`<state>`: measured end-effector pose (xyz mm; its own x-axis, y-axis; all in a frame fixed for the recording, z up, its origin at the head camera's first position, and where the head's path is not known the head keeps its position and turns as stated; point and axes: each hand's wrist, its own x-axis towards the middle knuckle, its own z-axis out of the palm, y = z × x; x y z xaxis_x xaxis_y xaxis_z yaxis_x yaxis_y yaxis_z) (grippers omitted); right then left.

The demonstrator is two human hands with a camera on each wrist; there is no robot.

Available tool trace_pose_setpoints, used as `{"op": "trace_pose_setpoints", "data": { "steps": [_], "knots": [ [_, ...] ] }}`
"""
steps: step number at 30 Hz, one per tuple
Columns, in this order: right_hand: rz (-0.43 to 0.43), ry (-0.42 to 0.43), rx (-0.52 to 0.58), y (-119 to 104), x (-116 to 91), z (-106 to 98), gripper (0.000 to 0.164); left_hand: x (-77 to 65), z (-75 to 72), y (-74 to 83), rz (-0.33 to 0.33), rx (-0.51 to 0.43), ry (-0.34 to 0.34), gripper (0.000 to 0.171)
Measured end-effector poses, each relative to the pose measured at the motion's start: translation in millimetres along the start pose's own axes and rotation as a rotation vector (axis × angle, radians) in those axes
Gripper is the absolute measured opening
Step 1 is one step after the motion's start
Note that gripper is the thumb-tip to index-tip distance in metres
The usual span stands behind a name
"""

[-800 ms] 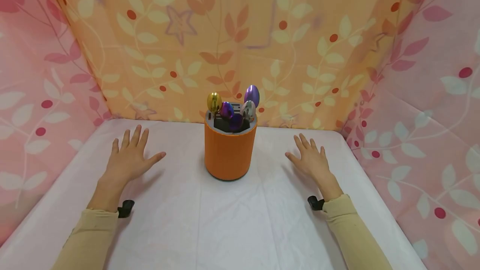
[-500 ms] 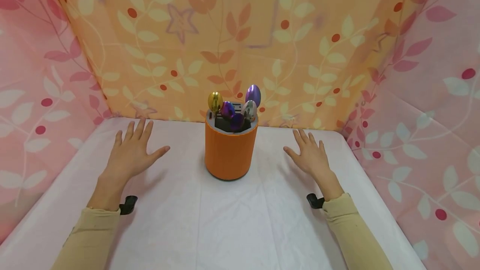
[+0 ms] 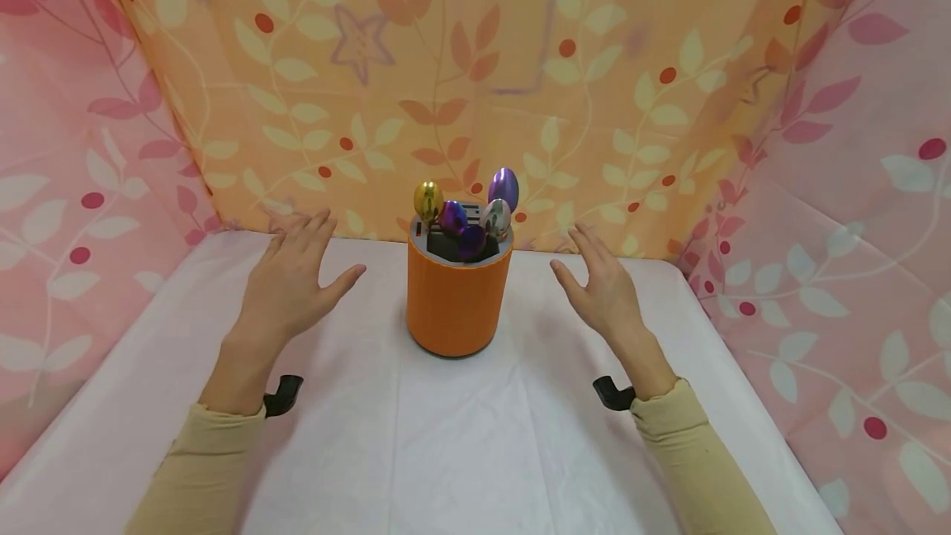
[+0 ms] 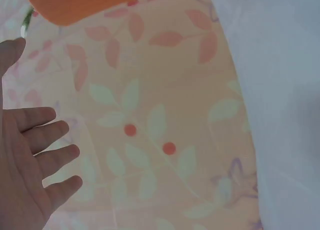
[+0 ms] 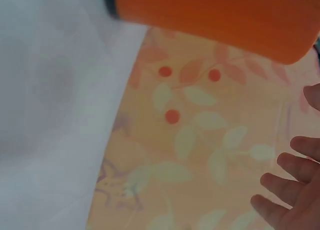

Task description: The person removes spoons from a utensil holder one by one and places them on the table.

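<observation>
Head view shows a table (image 3: pixel 461 452) under a pale white cloth with faint creases. Behind it hangs an orange-yellow curtain (image 3: pixel 357 126) printed with leaves, red dots and outlined stars; a pink leaf-print left curtain (image 3: pixel 44 213) and right curtain (image 3: pixel 884 254) close in the sides.

An orange holder (image 3: pixel 455 308) stands upright toward the back of the table, between the two hands and touched by neither. Its top is grey, with slots and a dark opening. Five shiny spoon heads show at the top: gold (image 3: pixel 428 200), purple (image 3: pixel 505 187), silver (image 3: pixel 495 219), blue-violet (image 3: pixel 452 217) and a dark one (image 3: pixel 471 243) lowest at the front.

The left hand (image 3: pixel 290 291) is to the holder's left, fingers extended, thumb spread toward it, grasping nothing. The right hand (image 3: pixel 605 291) is to its right, likewise bare and spread, thumb toward the holder. Both are above the cloth, apart from the holder. Each wrist bears a small black device beside a tan sleeve.
</observation>
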<state>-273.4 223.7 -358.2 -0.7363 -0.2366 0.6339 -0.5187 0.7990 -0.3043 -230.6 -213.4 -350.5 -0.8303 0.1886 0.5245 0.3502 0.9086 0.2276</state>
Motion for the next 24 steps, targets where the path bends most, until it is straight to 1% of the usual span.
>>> {"op": "trace_pose_setpoints", "data": {
  "steps": [4,6,8,10,13,17,20,24],
  "knots": [
    [-0.100,0.125,0.119,-19.0,6.3,-1.3,0.054,8.5,3.0,15.6,0.053,-0.047,0.095,0.076],
    [-0.144,0.174,0.172,-28.7,9.6,-1.6,0.049,12.8,5.6,23.0,0.077,-0.059,0.125,0.073],
    [-0.177,0.204,0.226,-38.5,12.6,-2.0,0.045,17.0,8.4,30.7,0.101,-0.065,0.144,0.071],
    [-0.194,0.211,0.288,-48.3,15.2,-1.8,0.041,21.0,11.1,38.2,0.121,-0.068,0.148,0.070],
    [-0.203,0.199,0.375,-61.5,18.9,0.0,0.038,25.8,14.8,48.5,0.132,-0.072,0.121,0.071],
    [-0.220,0.171,0.474,-75.6,23.3,4.9,0.037,29.3,18.6,61.1,0.122,-0.086,0.052,0.073],
    [-0.230,0.143,0.518,-83.8,26.4,9.8,0.037,31.0,20.9,69.7,0.102,-0.096,-0.003,0.075],
    [-0.224,0.109,0.535,-91.5,29.5,16.6,0.036,33.8,24.7,78.3,0.084,-0.078,-0.071,0.077]
  ]
}}
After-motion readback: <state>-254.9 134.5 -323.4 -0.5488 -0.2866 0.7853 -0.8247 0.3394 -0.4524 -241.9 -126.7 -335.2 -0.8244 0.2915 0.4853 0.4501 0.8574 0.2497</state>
